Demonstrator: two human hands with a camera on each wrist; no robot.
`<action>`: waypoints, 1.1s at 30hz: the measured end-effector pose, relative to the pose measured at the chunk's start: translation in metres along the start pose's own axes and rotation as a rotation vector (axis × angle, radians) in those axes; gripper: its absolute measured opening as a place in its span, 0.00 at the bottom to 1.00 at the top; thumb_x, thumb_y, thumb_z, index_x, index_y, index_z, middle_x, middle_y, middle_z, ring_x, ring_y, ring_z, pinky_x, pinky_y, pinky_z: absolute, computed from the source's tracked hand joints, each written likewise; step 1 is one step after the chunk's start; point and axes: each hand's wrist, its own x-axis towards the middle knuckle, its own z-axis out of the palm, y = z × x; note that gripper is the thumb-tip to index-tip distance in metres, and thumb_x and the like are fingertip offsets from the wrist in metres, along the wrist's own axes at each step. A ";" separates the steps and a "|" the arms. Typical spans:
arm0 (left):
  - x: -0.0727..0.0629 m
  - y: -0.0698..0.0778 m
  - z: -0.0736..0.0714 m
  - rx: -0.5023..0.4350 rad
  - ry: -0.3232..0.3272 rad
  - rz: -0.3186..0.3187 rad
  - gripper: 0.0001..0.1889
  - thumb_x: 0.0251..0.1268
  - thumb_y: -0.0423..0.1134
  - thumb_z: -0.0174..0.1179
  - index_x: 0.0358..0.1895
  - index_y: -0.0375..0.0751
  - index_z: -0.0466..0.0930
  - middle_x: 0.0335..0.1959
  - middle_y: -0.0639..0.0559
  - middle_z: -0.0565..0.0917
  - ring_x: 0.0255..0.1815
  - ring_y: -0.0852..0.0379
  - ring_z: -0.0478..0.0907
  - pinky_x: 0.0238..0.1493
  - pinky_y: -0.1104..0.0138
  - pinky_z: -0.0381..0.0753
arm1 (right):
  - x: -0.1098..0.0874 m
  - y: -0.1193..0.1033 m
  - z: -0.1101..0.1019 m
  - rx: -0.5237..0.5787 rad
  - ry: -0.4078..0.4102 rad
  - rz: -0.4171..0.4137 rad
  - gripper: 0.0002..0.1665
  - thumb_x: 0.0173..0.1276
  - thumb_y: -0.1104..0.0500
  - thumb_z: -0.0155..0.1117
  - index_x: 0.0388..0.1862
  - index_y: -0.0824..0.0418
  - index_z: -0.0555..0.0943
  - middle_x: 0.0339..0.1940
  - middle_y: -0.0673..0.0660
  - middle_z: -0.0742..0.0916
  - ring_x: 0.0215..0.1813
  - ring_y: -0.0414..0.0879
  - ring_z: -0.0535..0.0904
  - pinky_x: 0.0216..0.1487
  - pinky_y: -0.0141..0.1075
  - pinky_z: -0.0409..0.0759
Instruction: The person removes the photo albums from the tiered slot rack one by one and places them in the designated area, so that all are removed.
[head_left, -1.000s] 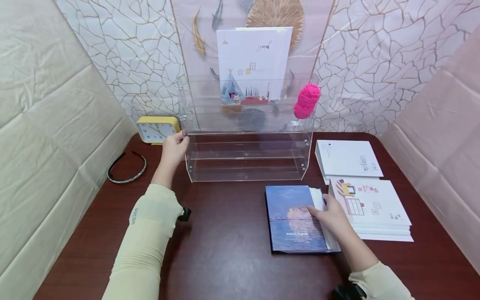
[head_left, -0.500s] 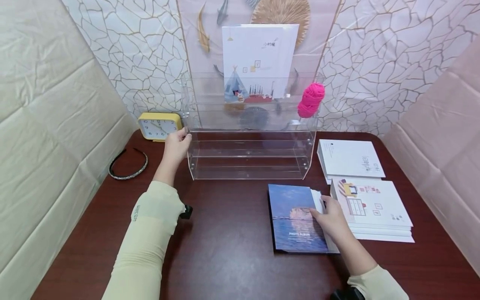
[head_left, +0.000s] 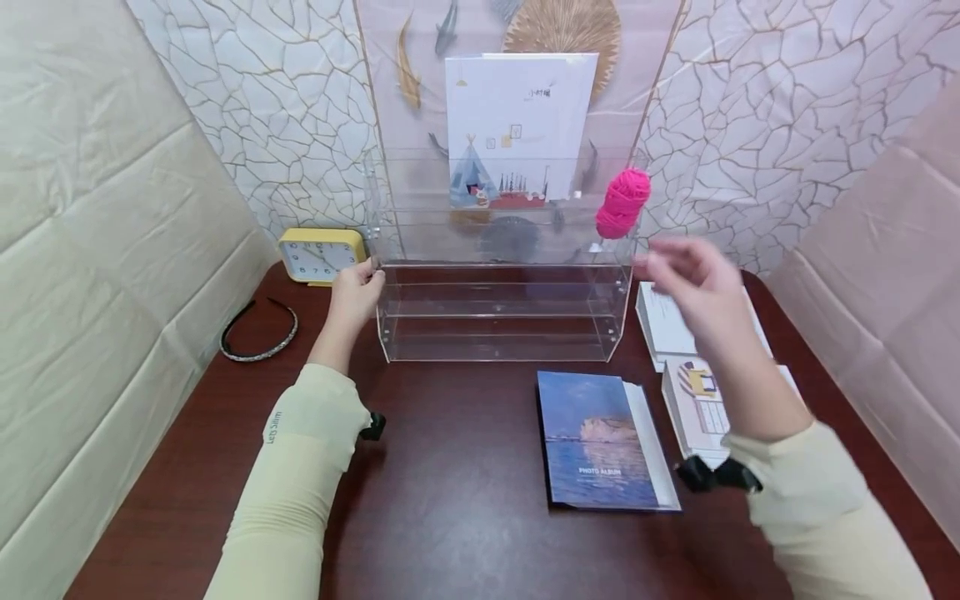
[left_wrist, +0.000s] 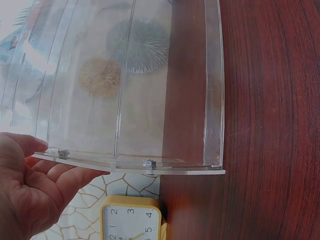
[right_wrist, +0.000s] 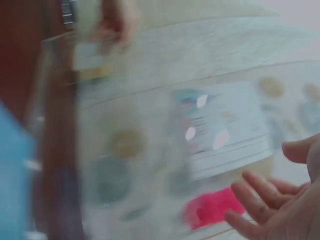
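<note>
A clear acrylic rack [head_left: 495, 347] with several tiers stands at the middle back of the table. My left hand [head_left: 356, 293] holds the rack's left side panel, thumb inside and fingers behind it in the left wrist view. My right hand [head_left: 697, 287], blurred, is in the air close to the rack's right side, fingers spread and holding nothing in the right wrist view. A white picture album [head_left: 517, 125] stands on the upper tier. Pink yarn [head_left: 624, 204] sits at the rack's upper right. A blue photo album [head_left: 592, 442] lies on the table before the rack.
Two stacks of white albums lie at the right, the nearer white stack [head_left: 690, 408] partly hidden by my right forearm. A yellow clock [head_left: 322, 254] stands left of the rack, with a headband [head_left: 258, 354] in front of it. Fabric walls surround the table [head_left: 435, 500].
My right hand has let go of the blue photo album and moved up and away to the rack's right side. The left hand keeps its hold on the rack.
</note>
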 end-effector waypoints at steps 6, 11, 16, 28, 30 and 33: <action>0.000 -0.001 0.002 -0.020 -0.013 -0.023 0.18 0.69 0.35 0.48 0.60 0.35 0.74 0.50 0.38 0.80 0.39 0.49 0.76 0.40 0.59 0.77 | 0.057 -0.051 0.000 0.378 -0.095 -0.213 0.14 0.64 0.69 0.60 0.48 0.75 0.76 0.41 0.64 0.85 0.45 0.52 0.80 0.46 0.34 0.78; 0.001 0.000 0.001 -0.036 -0.024 -0.037 0.19 0.70 0.36 0.48 0.62 0.35 0.72 0.55 0.38 0.77 0.42 0.48 0.75 0.42 0.58 0.77 | 0.105 -0.070 0.005 0.416 -0.046 -0.218 0.20 0.60 0.71 0.64 0.52 0.71 0.74 0.48 0.65 0.82 0.50 0.54 0.77 0.46 0.34 0.77; 0.000 0.001 -0.002 -0.019 -0.042 -0.042 0.21 0.71 0.36 0.47 0.64 0.36 0.70 0.59 0.39 0.74 0.43 0.48 0.75 0.43 0.59 0.75 | 0.144 -0.073 0.016 0.342 -0.023 -0.062 0.34 0.61 0.67 0.65 0.65 0.61 0.63 0.62 0.59 0.73 0.64 0.50 0.67 0.57 0.34 0.69; -0.001 0.000 -0.002 -0.012 0.005 -0.019 0.18 0.69 0.35 0.49 0.59 0.34 0.75 0.45 0.37 0.81 0.35 0.50 0.76 0.35 0.64 0.77 | 0.191 -0.052 0.052 -0.027 -0.059 0.143 0.49 0.61 0.54 0.66 0.73 0.57 0.48 0.71 0.56 0.63 0.69 0.45 0.59 0.65 0.33 0.58; -0.001 0.000 -0.001 -0.006 0.013 -0.010 0.18 0.69 0.35 0.49 0.58 0.35 0.77 0.37 0.37 0.82 0.28 0.52 0.74 0.30 0.68 0.75 | 0.193 -0.048 0.056 -0.031 -0.079 0.146 0.48 0.62 0.55 0.66 0.72 0.58 0.48 0.70 0.58 0.64 0.68 0.46 0.61 0.64 0.34 0.61; -0.001 0.000 0.001 0.014 0.023 0.003 0.17 0.68 0.35 0.49 0.56 0.35 0.78 0.31 0.39 0.82 0.25 0.56 0.70 0.28 0.70 0.71 | 0.193 -0.042 0.061 -0.062 -0.104 0.162 0.47 0.62 0.55 0.66 0.71 0.57 0.49 0.68 0.59 0.66 0.66 0.47 0.63 0.64 0.37 0.63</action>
